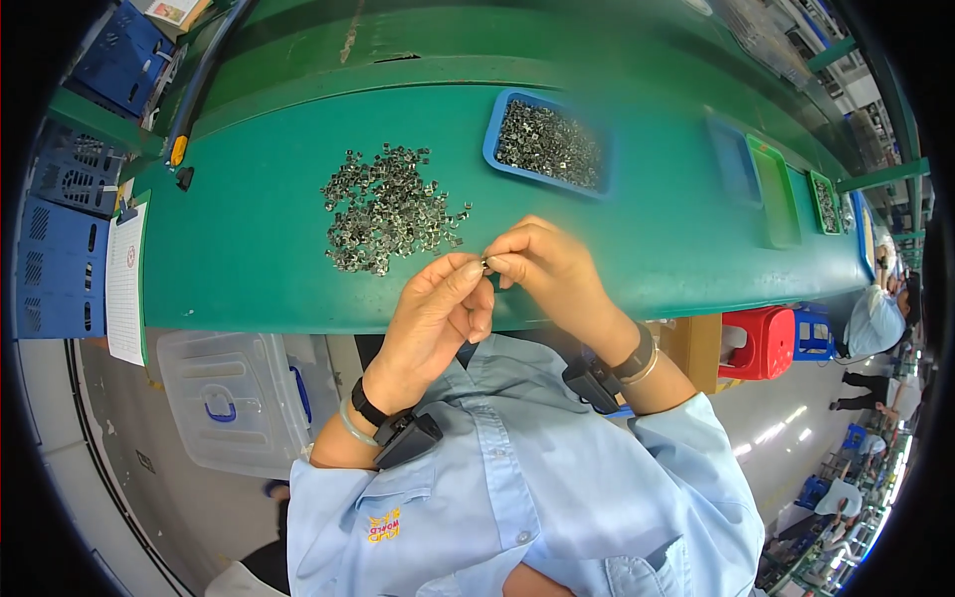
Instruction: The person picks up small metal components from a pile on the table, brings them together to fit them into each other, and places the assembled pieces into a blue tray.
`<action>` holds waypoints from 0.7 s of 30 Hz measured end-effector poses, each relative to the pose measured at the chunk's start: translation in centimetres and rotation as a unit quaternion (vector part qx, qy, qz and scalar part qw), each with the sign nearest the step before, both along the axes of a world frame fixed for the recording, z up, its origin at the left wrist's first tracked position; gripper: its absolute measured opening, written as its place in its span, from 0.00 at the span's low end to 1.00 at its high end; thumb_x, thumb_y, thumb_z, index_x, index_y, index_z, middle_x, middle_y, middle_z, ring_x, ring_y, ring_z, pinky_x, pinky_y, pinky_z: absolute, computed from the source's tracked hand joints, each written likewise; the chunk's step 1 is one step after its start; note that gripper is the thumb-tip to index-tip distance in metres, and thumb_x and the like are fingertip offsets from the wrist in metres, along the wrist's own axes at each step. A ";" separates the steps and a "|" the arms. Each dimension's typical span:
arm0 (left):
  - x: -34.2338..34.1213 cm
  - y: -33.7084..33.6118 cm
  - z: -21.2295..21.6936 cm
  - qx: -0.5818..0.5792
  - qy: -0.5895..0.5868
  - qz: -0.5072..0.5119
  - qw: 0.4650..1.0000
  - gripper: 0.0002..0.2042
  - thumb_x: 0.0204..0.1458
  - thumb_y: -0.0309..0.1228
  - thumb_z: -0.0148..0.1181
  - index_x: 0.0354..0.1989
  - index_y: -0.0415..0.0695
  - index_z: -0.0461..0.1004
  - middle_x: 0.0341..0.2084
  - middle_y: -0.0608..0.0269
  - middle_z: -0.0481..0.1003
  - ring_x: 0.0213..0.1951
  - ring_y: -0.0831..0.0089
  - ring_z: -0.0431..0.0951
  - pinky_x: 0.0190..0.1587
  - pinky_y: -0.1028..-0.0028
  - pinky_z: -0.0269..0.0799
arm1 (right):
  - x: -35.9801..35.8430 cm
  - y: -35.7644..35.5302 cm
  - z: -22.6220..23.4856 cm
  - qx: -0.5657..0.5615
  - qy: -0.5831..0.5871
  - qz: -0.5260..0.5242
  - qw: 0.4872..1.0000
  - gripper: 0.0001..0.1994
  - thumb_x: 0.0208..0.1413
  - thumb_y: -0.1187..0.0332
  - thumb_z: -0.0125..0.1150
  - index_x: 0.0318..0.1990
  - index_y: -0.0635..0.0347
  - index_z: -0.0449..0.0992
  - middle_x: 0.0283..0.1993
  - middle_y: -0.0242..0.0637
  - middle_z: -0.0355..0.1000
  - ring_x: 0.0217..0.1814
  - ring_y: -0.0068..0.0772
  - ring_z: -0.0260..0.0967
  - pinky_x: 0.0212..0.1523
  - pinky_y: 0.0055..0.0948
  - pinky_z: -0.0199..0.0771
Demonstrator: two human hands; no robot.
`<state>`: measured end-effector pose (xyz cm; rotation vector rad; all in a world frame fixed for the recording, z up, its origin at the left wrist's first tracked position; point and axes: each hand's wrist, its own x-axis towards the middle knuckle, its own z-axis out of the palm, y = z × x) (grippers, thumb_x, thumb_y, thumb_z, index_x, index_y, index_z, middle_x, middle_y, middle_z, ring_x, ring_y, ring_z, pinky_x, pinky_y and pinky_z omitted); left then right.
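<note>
Over the near edge of the green table, my left hand [445,306] and my right hand [545,261] meet fingertip to fingertip. Between their thumbs and forefingers they pinch one small dark metal part [485,266]; its exact shape is mostly covered by the fingers. Just beyond my left hand lies a loose heap of small shiny metal parts [383,209], spread straight on the table. Farther back, a blue tray [494,149] holds many more small metal parts [547,144] of similar look.
The green table [259,209] runs across the view. At its right stand a green tray [774,189] and a smaller green tray with parts [825,202]. A clipboard with paper [126,284] hangs at the left edge. Below are a clear plastic box [224,398] and a red stool [761,343].
</note>
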<state>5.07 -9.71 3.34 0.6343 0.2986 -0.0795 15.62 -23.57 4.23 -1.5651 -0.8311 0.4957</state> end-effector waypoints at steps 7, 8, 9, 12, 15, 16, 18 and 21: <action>-0.1 -0.4 -0.2 0.024 0.010 0.016 1.000 0.08 0.59 0.34 0.52 0.38 0.42 0.70 0.22 0.65 0.72 0.20 0.79 0.68 0.20 0.80 0.62 | -0.7 -0.2 -0.2 -0.005 -0.227 -0.041 0.973 0.06 0.48 0.77 0.63 0.35 0.61 0.74 0.32 0.36 0.70 0.33 0.32 0.70 0.31 0.26 0.71; -0.1 -0.4 -0.2 0.031 0.015 0.018 0.999 0.08 0.59 0.34 0.52 0.38 0.42 0.70 0.22 0.65 0.72 0.20 0.79 0.68 0.20 0.81 0.62 | -0.8 -0.1 -0.3 -0.003 -0.248 -0.047 0.968 0.07 0.47 0.77 0.63 0.35 0.61 0.74 0.32 0.36 0.71 0.33 0.33 0.70 0.31 0.27 0.71; -0.1 -0.4 -0.2 0.031 0.015 0.018 0.999 0.08 0.59 0.34 0.52 0.38 0.42 0.70 0.22 0.65 0.72 0.20 0.79 0.68 0.20 0.81 0.62 | -0.8 -0.1 -0.3 -0.001 -0.269 -0.053 0.962 0.08 0.46 0.78 0.64 0.35 0.61 0.74 0.32 0.37 0.71 0.33 0.35 0.69 0.32 0.28 0.71; -0.3 -0.3 -0.2 0.059 0.006 0.019 0.998 0.08 0.60 0.33 0.51 0.38 0.41 0.70 0.22 0.65 0.72 0.20 0.80 0.68 0.21 0.81 0.62 | -0.6 -0.1 -0.5 0.002 -0.276 -0.047 0.960 0.09 0.45 0.78 0.64 0.35 0.60 0.74 0.32 0.37 0.71 0.33 0.35 0.69 0.31 0.29 0.71; -0.4 -0.4 -0.1 0.073 0.001 0.026 0.997 0.08 0.60 0.33 0.51 0.38 0.41 0.69 0.23 0.65 0.72 0.21 0.80 0.68 0.21 0.81 0.62 | -0.5 -0.1 -0.4 0.004 -0.279 -0.046 0.959 0.09 0.45 0.77 0.65 0.35 0.60 0.74 0.32 0.36 0.71 0.33 0.35 0.69 0.31 0.29 0.71; -0.4 -0.4 0.0 0.079 -0.001 0.029 0.996 0.08 0.60 0.33 0.51 0.37 0.41 0.69 0.23 0.65 0.72 0.21 0.80 0.68 0.21 0.81 0.62 | -0.6 -0.1 -0.3 0.003 -0.278 -0.048 0.959 0.09 0.45 0.77 0.65 0.35 0.60 0.74 0.32 0.36 0.71 0.33 0.35 0.69 0.31 0.29 0.71; -0.4 -0.4 0.1 0.081 -0.002 0.029 0.996 0.08 0.60 0.33 0.51 0.37 0.41 0.69 0.23 0.65 0.72 0.21 0.80 0.68 0.21 0.81 0.63 | -0.5 -0.1 -0.2 0.002 -0.277 -0.050 0.959 0.09 0.45 0.77 0.65 0.35 0.59 0.73 0.32 0.36 0.71 0.33 0.34 0.69 0.31 0.29 0.71; -0.3 -0.4 0.3 0.083 -0.003 0.029 0.996 0.08 0.60 0.33 0.51 0.37 0.41 0.69 0.24 0.65 0.72 0.21 0.80 0.69 0.21 0.81 0.63 | -0.6 -0.2 -0.2 -0.001 -0.287 -0.046 0.957 0.09 0.45 0.77 0.65 0.34 0.59 0.73 0.32 0.35 0.72 0.33 0.34 0.70 0.30 0.29 0.71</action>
